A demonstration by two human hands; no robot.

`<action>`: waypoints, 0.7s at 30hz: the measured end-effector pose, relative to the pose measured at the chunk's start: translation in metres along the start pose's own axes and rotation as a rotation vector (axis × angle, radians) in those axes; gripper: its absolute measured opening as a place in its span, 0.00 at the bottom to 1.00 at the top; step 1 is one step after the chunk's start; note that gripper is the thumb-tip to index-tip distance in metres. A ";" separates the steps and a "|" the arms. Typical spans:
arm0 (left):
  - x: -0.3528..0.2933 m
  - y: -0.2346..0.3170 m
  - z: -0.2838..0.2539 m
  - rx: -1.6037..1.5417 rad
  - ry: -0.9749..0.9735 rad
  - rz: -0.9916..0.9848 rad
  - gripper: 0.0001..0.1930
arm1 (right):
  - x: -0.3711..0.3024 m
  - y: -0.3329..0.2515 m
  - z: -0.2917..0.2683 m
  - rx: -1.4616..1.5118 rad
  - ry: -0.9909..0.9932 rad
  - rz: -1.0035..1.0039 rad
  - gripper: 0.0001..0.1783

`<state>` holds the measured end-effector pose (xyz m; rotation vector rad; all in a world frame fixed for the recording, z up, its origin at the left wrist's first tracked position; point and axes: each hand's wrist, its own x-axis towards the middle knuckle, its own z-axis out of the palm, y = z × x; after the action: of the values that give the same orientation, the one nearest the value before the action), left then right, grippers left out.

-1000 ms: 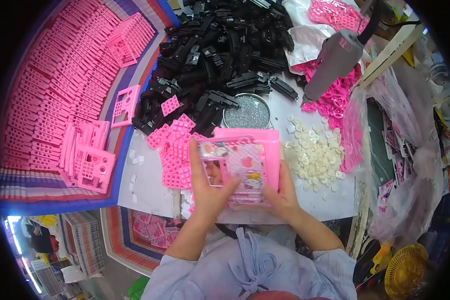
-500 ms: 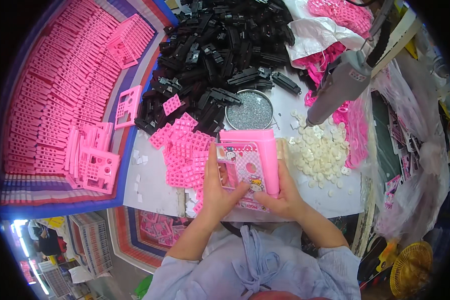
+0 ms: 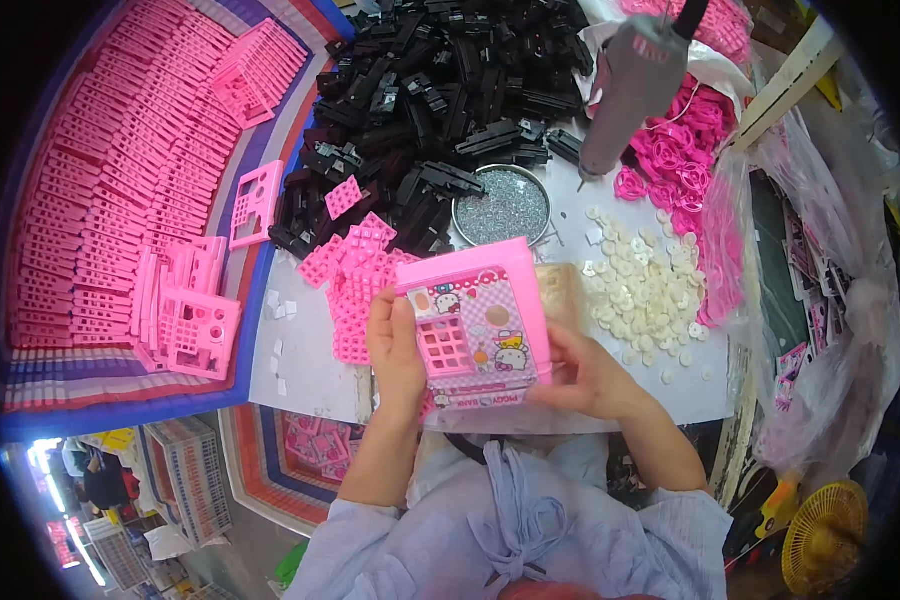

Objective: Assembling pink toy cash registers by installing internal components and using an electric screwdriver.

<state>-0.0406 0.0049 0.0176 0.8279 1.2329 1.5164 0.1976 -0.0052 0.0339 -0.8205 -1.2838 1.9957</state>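
Note:
Between my two hands is a pink plastic toy case (image 3: 475, 345), tilted, its printed front facing up. That front has a grid of square key openings and a few round holes. My left hand (image 3: 395, 350) grips the left edge, thumb and fingers along the side. My right hand (image 3: 590, 378) holds the lower right corner, its fingers partly behind the case. Pink keypads (image 3: 355, 290) with rows of small keys lie in a loose heap beyond my left hand. A pale block (image 3: 560, 295) sits on the table, partly covered by the case.
A grey electric screwdriver (image 3: 630, 100) hangs tip down over the table. Small screws fill a round dish (image 3: 500, 205). White discs (image 3: 640, 285) lie at the right, black plastic parts (image 3: 450, 80) at the back. A striped bin (image 3: 260, 340) at the left holds pink panels (image 3: 130, 170).
The case has turned and shifted slightly left. My left thumb has moved off its front to the edge, showing the key openings. The screwdriver has swung up and left.

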 end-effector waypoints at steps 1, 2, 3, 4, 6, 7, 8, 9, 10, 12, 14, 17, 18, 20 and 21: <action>0.001 -0.004 -0.002 0.022 -0.007 0.031 0.12 | -0.002 0.004 -0.001 0.027 -0.008 0.079 0.39; 0.002 -0.005 -0.003 0.045 -0.015 0.063 0.12 | -0.002 0.007 0.001 0.046 0.009 0.053 0.38; 0.002 -0.005 -0.005 0.031 -0.023 0.019 0.12 | -0.003 0.011 0.005 0.065 0.027 0.026 0.37; 0.004 0.000 -0.004 0.016 -0.034 -0.022 0.12 | -0.002 0.012 0.006 0.082 0.045 -0.004 0.36; 0.009 0.004 -0.007 -0.007 -0.060 -0.068 0.12 | 0.003 0.010 0.005 0.115 0.050 0.082 0.36; 0.013 0.005 -0.005 -0.020 -0.081 -0.072 0.12 | 0.002 0.007 0.002 0.127 0.059 0.119 0.37; 0.018 0.007 -0.003 -0.032 -0.108 -0.076 0.12 | 0.002 0.008 0.003 0.099 0.051 -0.016 0.37; 0.025 0.003 -0.010 0.004 -0.125 -0.071 0.15 | 0.003 0.008 0.007 0.120 0.087 -0.069 0.34; 0.027 -0.009 -0.022 0.389 -0.129 0.136 0.17 | 0.001 0.007 0.008 0.136 0.139 -0.129 0.30; 0.027 -0.029 -0.041 0.950 -0.208 0.488 0.21 | -0.005 0.019 -0.003 -0.193 0.270 -0.034 0.20; 0.036 -0.051 -0.082 0.925 -0.195 0.605 0.25 | 0.011 0.052 -0.001 -0.485 0.336 -0.329 0.17; 0.048 -0.051 -0.048 0.581 -0.166 0.306 0.25 | 0.028 0.029 0.000 -0.502 0.227 -0.311 0.17; 0.047 -0.051 -0.013 0.575 -0.240 0.287 0.25 | 0.017 0.019 -0.003 -0.393 0.199 -0.290 0.18; 0.036 -0.055 0.042 0.557 -0.412 0.291 0.25 | -0.005 0.011 -0.005 -0.280 0.217 -0.309 0.18; 0.028 -0.056 0.062 0.558 -0.490 0.297 0.25 | -0.009 0.020 -0.007 -0.293 0.280 -0.373 0.16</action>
<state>0.0227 0.0507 -0.0228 1.6999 1.1985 1.0838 0.2058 -0.0151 0.0149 -0.8827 -1.4559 1.3710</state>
